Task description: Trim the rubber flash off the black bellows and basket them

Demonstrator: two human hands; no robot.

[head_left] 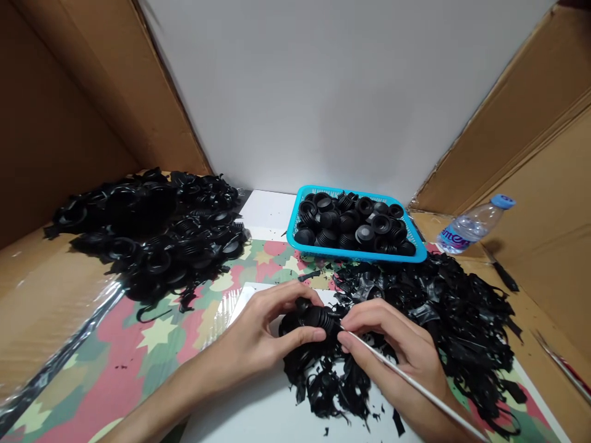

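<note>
My left hand (272, 335) is closed round a ribbed black rubber part (317, 317), with the thumb below it and the fingers above. From the right, my right hand (392, 344) pinches a thin white rod-like tool (415, 384), whose front end meets the right side of the part. Any tip beyond my fingertips is too small to make out. Beneath both hands, black scraps (339, 387) lie on a white board (240, 406).
A blue basket (356, 253) of black ribbed parts stands at the back. Piles of black parts (157, 240) and black scraps (466, 326) lie left and right. A water bottle (473, 226), a black-handled tool (505, 275) and tweezers (563, 364) are at the right. Cardboard walls flank the table.
</note>
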